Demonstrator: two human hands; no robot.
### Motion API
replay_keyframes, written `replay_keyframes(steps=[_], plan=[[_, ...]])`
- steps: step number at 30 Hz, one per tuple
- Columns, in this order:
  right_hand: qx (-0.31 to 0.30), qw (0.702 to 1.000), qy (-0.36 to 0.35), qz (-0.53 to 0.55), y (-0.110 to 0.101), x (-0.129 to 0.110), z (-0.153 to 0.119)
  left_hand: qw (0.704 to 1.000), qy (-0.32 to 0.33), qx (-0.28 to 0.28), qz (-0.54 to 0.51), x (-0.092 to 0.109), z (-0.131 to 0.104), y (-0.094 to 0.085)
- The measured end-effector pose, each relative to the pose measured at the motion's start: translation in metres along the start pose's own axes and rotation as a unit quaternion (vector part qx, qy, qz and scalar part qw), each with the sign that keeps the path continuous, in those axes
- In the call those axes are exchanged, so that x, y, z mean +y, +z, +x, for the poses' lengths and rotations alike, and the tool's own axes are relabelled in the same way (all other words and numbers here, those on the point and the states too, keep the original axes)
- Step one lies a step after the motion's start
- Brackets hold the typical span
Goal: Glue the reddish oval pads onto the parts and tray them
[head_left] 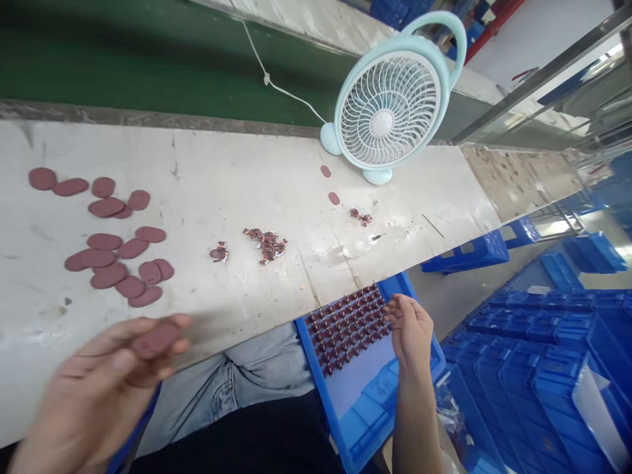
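Observation:
In my left hand (113, 375), a flat maroon oval piece (157, 339) is pinched between thumb and fingers, a little above the front of the table. My right hand (409, 322) is over the right edge of a blue tray (316, 388), its fingertips pressed together beside rows of small dark-red parts (345, 329). Whatever those fingertips may hold is too small to make out. More maroon ovals (108, 274) lie scattered on the left of the table, some overlapping. A pile of small dark-red parts (270, 247) sits mid-table, with a smaller cluster (218, 251) to its left.
A light-blue fan (388, 112) stands at the back of the white table (197, 178), its cable running behind. Near it lie two maroon ovals (330, 184), another small cluster (361, 217), a dark-tipped tool (368, 240) and a thin rod (433, 226). Blue crates (533, 355) are stacked at right.

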State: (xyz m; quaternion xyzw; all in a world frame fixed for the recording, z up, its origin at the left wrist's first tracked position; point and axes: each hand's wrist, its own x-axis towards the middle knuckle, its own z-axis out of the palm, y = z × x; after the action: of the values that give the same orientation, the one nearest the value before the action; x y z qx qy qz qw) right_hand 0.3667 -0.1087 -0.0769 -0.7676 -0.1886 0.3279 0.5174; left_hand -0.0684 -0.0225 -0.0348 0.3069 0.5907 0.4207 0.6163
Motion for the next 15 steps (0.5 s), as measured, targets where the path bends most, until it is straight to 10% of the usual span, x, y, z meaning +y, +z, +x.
replay_keyframes(steps=[6,11,15], plan=[[-0.243,0.922,0.063,0.294,0.107,-0.044,-0.035,0.961,-0.152,-0.119,-0.196,-0.008,-0.032,0.053],[-0.45,0.626,0.183,0.611,0.137,-0.07,0.01,0.941,-0.162,-0.161,-0.248,-0.007,-0.039,0.057],[-0.469,0.61,0.209,0.603,0.135,-0.084,0.01,0.933,-0.139,-0.186,-0.276,-0.013,-0.036,0.055]])
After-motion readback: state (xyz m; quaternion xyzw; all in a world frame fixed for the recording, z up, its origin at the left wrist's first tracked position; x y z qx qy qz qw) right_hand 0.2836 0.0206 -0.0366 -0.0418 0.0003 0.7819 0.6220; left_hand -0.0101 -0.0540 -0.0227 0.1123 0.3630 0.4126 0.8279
